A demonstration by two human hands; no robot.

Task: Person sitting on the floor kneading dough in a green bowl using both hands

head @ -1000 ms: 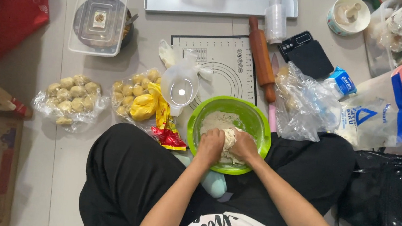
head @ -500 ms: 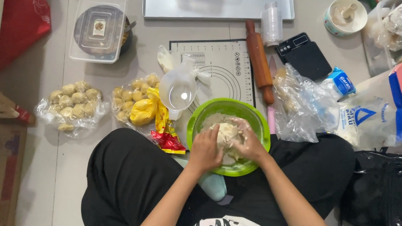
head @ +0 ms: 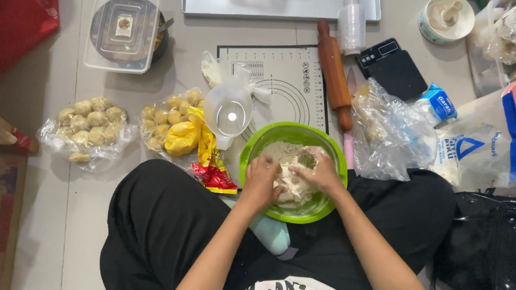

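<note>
Two hands, left hand (head: 262, 180) and right hand (head: 317, 169), grip pinching soft pale dough (head: 292, 183), round green bowl (head: 271, 141)

floor (head: 44, 206) | on it: green bowl (head: 257, 148), baking mat (head: 289, 82), rolling pin (head: 334, 73), metal tray (head: 284, 9)

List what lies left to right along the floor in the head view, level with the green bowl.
Bag of dough balls → second bag of dough balls → green bowl with left hand and right hand in dough → flour bag.

Both hands (head: 293, 177) in dough (head: 292, 183), green bowl (head: 321, 209)
</note>
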